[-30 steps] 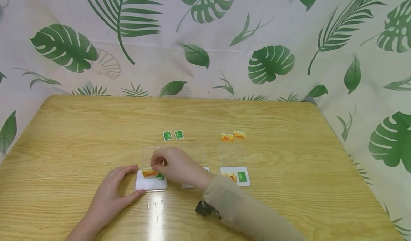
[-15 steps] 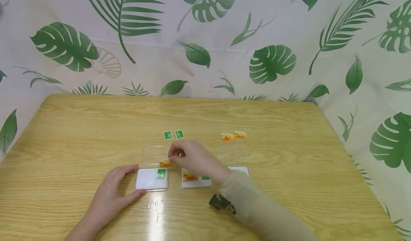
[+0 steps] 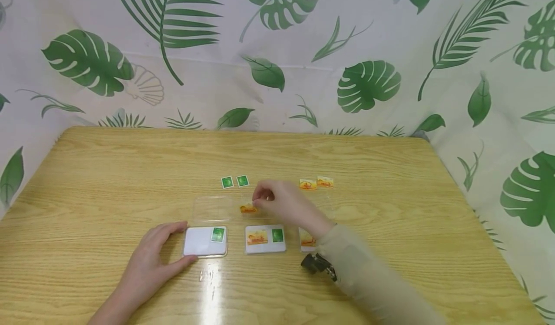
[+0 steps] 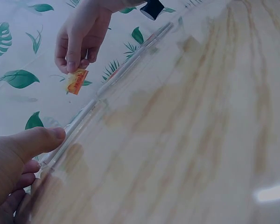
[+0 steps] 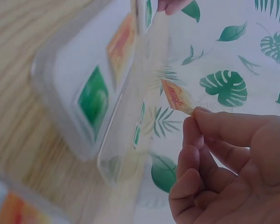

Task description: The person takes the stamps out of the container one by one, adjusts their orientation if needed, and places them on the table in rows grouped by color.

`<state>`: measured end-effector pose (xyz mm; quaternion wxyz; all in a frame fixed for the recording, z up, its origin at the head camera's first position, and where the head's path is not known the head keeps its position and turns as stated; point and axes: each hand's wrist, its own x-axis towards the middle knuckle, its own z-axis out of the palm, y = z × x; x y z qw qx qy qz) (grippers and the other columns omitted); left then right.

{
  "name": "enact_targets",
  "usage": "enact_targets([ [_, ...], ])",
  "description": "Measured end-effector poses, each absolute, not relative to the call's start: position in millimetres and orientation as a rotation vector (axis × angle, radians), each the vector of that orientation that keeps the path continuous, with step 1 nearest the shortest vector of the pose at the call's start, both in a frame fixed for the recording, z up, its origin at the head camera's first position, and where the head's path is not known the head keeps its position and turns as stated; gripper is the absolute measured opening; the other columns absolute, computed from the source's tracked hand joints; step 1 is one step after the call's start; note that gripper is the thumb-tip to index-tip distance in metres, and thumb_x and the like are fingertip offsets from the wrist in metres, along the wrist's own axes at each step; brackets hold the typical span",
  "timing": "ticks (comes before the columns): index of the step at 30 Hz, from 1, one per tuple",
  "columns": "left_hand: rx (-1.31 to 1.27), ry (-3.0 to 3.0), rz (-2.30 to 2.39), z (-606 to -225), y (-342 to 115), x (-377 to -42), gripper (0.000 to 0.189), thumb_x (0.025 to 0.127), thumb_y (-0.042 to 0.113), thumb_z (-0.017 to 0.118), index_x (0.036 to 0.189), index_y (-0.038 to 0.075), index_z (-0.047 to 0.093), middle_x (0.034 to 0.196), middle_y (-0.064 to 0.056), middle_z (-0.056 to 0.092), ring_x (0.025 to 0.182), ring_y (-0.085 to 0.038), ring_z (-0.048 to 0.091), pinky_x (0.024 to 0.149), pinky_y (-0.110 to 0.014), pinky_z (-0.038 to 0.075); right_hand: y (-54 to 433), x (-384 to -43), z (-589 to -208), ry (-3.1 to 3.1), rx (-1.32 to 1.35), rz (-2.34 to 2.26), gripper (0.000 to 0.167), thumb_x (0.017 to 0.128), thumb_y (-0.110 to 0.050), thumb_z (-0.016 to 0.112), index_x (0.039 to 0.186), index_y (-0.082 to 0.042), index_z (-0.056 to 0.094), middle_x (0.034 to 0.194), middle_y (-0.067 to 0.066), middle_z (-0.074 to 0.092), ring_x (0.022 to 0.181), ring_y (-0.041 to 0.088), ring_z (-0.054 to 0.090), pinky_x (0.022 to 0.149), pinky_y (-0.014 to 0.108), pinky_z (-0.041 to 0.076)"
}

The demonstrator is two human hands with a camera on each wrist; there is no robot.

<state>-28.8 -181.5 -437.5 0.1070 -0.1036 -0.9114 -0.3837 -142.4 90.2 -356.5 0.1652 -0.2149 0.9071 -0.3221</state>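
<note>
My right hand (image 3: 282, 204) pinches a small orange stamp-like paper piece (image 3: 248, 209) between thumb and index finger, raised over the middle clear lid; in the right wrist view the orange piece (image 5: 176, 96) tilts, held by one corner. My left hand (image 3: 158, 253) grips the left white case (image 3: 198, 241) from its left side, thumb at the near edge, index finger at the far one. A green square (image 3: 218, 235) lies at that case's upper right. The middle white case (image 3: 265, 248) bears an orange piece (image 3: 257, 237) and a green square (image 3: 277, 235). My right arm partly covers the right case (image 3: 308, 249).
Two loose green squares (image 3: 234, 181) and two loose orange pieces (image 3: 316, 182) lie farther back on the wooden table (image 3: 130, 171). Behind the left case rests a clear lid (image 3: 212, 208). A leaf-patterned cloth (image 3: 303, 89) hangs beyond the table.
My right hand has lifted the orange piece off the left case and carried it right and back. The middle case has come into full view. My left hand has stayed in place.
</note>
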Motion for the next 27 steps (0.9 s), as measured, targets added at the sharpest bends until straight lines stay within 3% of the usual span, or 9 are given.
enact_targets([
  [27, -0.315, -2.687, -1.130, -438, -183, -30, 0.061, 0.068, 0.022, 0.087, 0.121, 0.006, 0.059, 0.118, -0.005, 0.062, 0.114, -0.025, 0.051, 0.097, -0.047, 0.039, 145, -195, -365, 2.732, -0.466, -0.841, 0.005, 0.093, -0.012, 0.062, 0.089, -0.010, 0.064, 0.087, 0.004, 0.061, 0.080, 0.019, 0.053, 0.069, 0.031, 0.047],
])
